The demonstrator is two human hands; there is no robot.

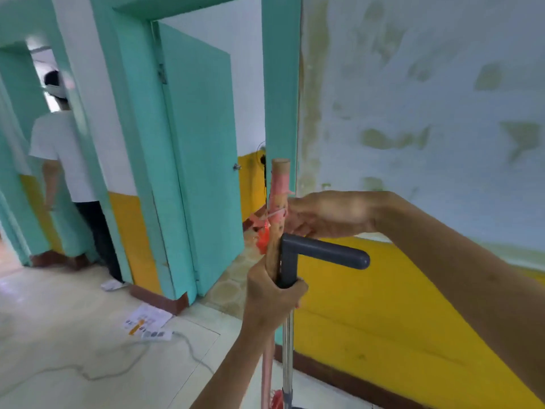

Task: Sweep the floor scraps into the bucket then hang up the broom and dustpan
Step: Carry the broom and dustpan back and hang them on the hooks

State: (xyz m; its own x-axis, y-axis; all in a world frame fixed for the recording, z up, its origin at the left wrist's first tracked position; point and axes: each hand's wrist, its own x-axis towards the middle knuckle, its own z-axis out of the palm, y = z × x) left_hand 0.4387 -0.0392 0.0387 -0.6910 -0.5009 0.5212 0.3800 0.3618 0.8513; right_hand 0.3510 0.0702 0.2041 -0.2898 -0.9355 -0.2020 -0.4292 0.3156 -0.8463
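Broom: wooden handle (pixel 277 202) upright near centre of view, pink tape on its upper part, red string (pixel 263 237) tied at mid height; bristle end out of view.
Dustpan: grey L-shaped handle (pixel 321 252) on a metal pole (pixel 287 349), pressed against the broom handle; pan itself out of view.
Left hand (pixel 272 293): clenched around both handles together, just under the grey grip.
Right hand (pixel 327 214): fingers at the string on the broom handle; can't tell if it's pinching it.
Floor: paper sheet (pixel 147 317) and white power strip (pixel 156 335) by the teal door frame (pixel 280 84).
Background: person in white shirt (pixel 59 149) in far doorway, back turned.
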